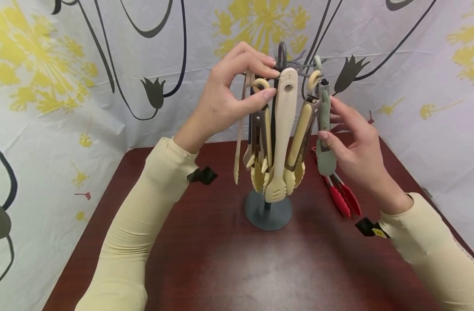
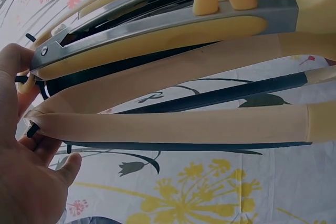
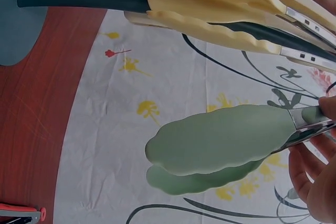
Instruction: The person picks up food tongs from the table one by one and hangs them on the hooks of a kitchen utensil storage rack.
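Note:
A utensil rack (image 1: 268, 216) with a round dark base and a top ring of hooks stands upright, hung with kitchen tools. My left hand (image 1: 229, 90) grips the rack near its top, thumb and fingertips beside a beige slotted utensil (image 1: 285, 108). Yellow-tipped tongs (image 1: 300, 129) hang beside that utensil. In the left wrist view, the fingers lie partly hidden behind the handle tops. My right hand (image 1: 361, 147) pinches green tongs (image 3: 226, 140) by the metal-and-green handle, heads pointing down. Their loop is up at a hook on the rack's right side.
Red tongs (image 1: 341, 201) lie on the dark red table (image 1: 205, 268), behind and right of the rack. A patterned white cloth (image 1: 190, 108) hangs around the table's back and sides. A dark strap end sticks out at each wrist.

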`<state>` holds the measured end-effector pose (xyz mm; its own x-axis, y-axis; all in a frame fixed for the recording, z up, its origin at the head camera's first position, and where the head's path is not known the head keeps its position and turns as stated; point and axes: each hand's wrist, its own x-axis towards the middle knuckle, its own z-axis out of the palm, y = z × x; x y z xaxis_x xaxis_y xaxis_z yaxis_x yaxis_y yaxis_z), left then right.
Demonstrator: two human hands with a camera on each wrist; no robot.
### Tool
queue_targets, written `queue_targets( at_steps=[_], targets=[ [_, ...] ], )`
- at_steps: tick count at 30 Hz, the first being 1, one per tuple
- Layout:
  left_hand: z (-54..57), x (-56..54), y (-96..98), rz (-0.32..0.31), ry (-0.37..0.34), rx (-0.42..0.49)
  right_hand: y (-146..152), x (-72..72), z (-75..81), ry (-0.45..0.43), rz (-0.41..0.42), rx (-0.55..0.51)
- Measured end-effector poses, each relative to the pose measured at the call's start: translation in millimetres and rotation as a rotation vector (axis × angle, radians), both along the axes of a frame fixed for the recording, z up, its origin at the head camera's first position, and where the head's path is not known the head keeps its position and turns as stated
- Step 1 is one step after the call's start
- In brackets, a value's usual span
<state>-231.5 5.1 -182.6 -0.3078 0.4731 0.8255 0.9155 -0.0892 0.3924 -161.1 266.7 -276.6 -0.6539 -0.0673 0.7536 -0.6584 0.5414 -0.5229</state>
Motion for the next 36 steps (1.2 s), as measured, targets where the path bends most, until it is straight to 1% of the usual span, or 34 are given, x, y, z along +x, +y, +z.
queue_targets(
  at_steps=[5,10,15,26,31,36],
  targets=[
    [-0.8,-3.5,-0.6,-0.026,-0.017,0.003,-2,1.4,-2.1,-0.003,0.019,-0.020],
    [-1.5,-6.8,-1.5,-0.053,-0.034,0.011,-5,1.7,-3.9,0.008,0.056,-0.041],
    [-1.2,-9.0,-1.2,-0.066,-0.033,0.028,-9,1.3,-5.2,0.024,0.095,-0.051],
    [-0.5,-12.1,-0.2,-0.113,-0.037,0.028,-12,5.1,-8.4,0.028,0.062,-0.031],
    [-0.8,-12.9,0.4,-0.126,-0.043,0.025,-14,7.1,-10.5,0.021,0.072,-0.047],
    [-1.4,-12.5,1.7,-0.118,-0.047,0.022,-17,8.5,-12.6,0.014,0.091,-0.058]
  ],
)
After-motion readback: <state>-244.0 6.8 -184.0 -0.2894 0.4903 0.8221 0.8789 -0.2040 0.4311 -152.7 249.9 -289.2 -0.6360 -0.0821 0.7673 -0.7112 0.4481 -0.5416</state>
